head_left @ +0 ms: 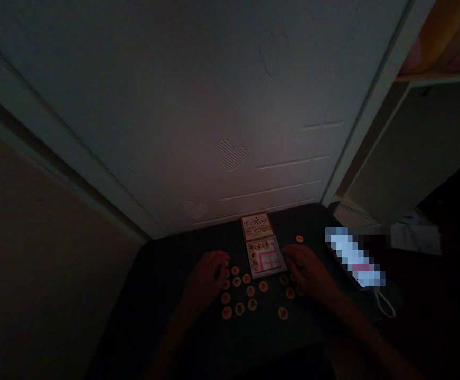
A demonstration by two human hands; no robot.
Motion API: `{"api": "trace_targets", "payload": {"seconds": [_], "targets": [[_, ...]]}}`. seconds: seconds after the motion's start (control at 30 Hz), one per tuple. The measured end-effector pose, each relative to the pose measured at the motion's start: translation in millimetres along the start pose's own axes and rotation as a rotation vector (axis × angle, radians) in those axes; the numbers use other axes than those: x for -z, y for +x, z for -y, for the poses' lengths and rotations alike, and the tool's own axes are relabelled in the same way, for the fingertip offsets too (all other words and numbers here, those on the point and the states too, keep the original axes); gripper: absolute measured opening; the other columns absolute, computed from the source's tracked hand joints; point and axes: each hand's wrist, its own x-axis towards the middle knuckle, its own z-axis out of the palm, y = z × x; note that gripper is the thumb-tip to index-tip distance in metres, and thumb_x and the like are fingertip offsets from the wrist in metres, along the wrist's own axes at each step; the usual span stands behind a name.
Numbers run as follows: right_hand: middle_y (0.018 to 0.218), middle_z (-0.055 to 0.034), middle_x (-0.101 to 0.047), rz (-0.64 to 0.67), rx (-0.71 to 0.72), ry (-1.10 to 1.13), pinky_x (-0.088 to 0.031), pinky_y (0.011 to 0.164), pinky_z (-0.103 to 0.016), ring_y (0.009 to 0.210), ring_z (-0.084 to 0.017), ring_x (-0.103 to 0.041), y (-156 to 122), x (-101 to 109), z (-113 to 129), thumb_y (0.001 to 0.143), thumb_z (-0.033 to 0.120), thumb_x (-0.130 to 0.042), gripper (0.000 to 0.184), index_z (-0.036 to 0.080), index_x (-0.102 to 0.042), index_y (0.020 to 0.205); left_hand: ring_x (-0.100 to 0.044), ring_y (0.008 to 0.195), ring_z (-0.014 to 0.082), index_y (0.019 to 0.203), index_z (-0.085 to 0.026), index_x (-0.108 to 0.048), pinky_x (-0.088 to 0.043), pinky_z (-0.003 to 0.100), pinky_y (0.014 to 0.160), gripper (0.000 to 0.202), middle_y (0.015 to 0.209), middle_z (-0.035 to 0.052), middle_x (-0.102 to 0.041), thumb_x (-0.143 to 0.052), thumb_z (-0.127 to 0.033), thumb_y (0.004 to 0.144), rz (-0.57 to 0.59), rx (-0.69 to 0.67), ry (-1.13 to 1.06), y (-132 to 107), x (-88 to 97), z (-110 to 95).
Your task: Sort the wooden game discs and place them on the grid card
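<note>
Chinese chess pieces, small round discs with red or dark characters, lie loose on a dark tabletop; one disc (250, 291) is near the middle of the group. My left hand (209, 272) is at the group's left side, fingers curled down at a disc (226, 263) by the fingertips. An open box (267, 273) stands between my hands, with several discs along the back and left of its tray. Its lid (256, 226), printed with characters, is folded back. My right hand (307, 269) is beside the tray's right edge, fingers bent and a little apart, partly covering discs underneath.
A single disc (300, 239) lies behind my right hand. A bright, pixelated device (354, 258) with a white cable (384, 306) is at the table's right edge. Behind the table rises a pale panel (198, 121) with embossed hearts. The light is dim.
</note>
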Motion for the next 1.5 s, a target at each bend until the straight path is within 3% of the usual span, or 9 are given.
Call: {"api": "trace_targets", "payload": {"seconds": [0.1,0.23,0.37,0.8,1.03,1.5], "targets": [[0.123,-0.0088,-0.069,-0.129,-0.128,0.047,-0.052,0.102,-0.048,0.117,-0.027,-0.063,-30.9,9.2,-12.3,0.098,0.032,-0.052,0.030,0.026,-0.068,0.122,-0.069,0.100,0.0221,0.108,-0.025,-0.070,-0.057,0.039,0.091,0.028,0.103,0.0047,-0.073,-0.044,-0.030,0.097,-0.100,0.145,-0.113,-28.7,-1.8,8.4],[0.115,-0.0105,-0.072,-0.284,-0.276,0.011,-0.055,0.094,-0.049,0.106,-0.028,-0.067,-76.3,8.0,-29.8,0.096,0.042,-0.055,0.030,0.024,-0.070,0.114,-0.071,0.094,0.0240,0.099,-0.026,-0.071,-0.059,0.039,0.085,0.026,0.100,0.0045,-0.074,-0.049,-0.039,0.094,-0.222,0.273,-0.198,-70.8,-15.2,3.3],[0.110,-0.0093,-0.072,-0.331,-0.357,-0.025,-0.056,0.090,-0.047,0.101,-0.028,-0.068,-105.2,3.4,-38.1,0.095,0.044,-0.056,0.029,0.024,-0.070,0.110,-0.072,0.091,0.0250,0.095,-0.028,-0.071,-0.061,0.038,0.080,0.028,0.096,0.0036,-0.075,-0.051,-0.047,0.093,-0.220,0.329,-0.246,-93.7,-29.9,1.9],[0.103,-0.0094,-0.073,-0.370,-0.422,-0.007,-0.054,0.086,-0.043,0.096,-0.027,-0.068,-108.0,0.1,-36.2,0.095,0.043,-0.054,0.027,0.023,-0.070,0.105,-0.073,0.084,0.0240,0.092,-0.025,-0.071,-0.060,0.038,0.078,0.034,0.091,0.0046,-0.076,-0.049,-0.050,0.094,-0.159,0.382,-0.220,-97.6,-36.3,1.4],[0.104,-0.0084,-0.074,-0.358,-0.461,0.012,-0.055,0.081,-0.038,0.094,-0.025,-0.069,-111.9,1.6,-38.5,0.099,0.041,-0.045,0.033,0.022,-0.069,0.110,-0.072,0.078,0.0224,0.088,-0.023,-0.071,-0.059,0.034,0.075,0.035,0.085,0.0041,-0.075,-0.050,-0.050,0.095,-0.222,0.310,-0.196,-97.4,-38.2,3.1],[0.105,-0.0095,-0.068,-0.313,-0.196,-0.021,-0.055,0.087,-0.044,0.098,-0.026,-0.065,-112.6,-5.9,-50.5,0.093,0.034,-0.056,0.021,0.024,-0.064,0.111,-0.071,0.077,0.0210,0.090,-0.023,-0.070,-0.057,0.032,0.071,0.029,0.085,0.0034,-0.074,-0.054,-0.047,0.093,-0.235,0.242,-0.208,-98.8,-38.8,3.0]]}}
